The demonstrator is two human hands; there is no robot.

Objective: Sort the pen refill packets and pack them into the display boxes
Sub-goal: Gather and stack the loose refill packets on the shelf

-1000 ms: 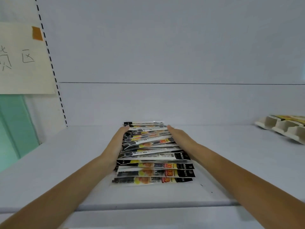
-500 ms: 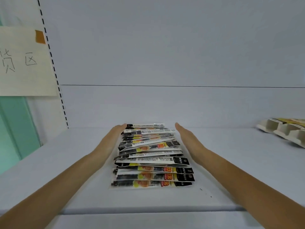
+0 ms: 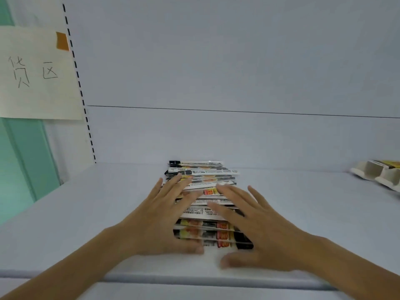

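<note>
A row of overlapping pen refill packets [image 3: 203, 176], black, white, yellow and red, lies on the white shelf [image 3: 104, 204] and runs away from me toward the back wall. My left hand [image 3: 160, 215] lies flat on the left half of the row, fingers spread. My right hand [image 3: 255, 226] lies flat on the right half, fingers spread too. Both palms press down on the packets and grip nothing. The near packets are partly hidden under my hands. Display boxes [image 3: 381, 174], beige cardboard with open compartments, sit at the far right of the shelf.
A paper note [image 3: 36, 72] with handwritten characters is taped at the upper left beside a slotted shelf upright [image 3: 80, 87]. A green wall [image 3: 21, 165] shows at the left. The shelf's front edge [image 3: 194, 278] runs just below my wrists.
My hands were at the two sides of the packet row, squeezing it. They have moved up and over, and now lie flat on top of it.
</note>
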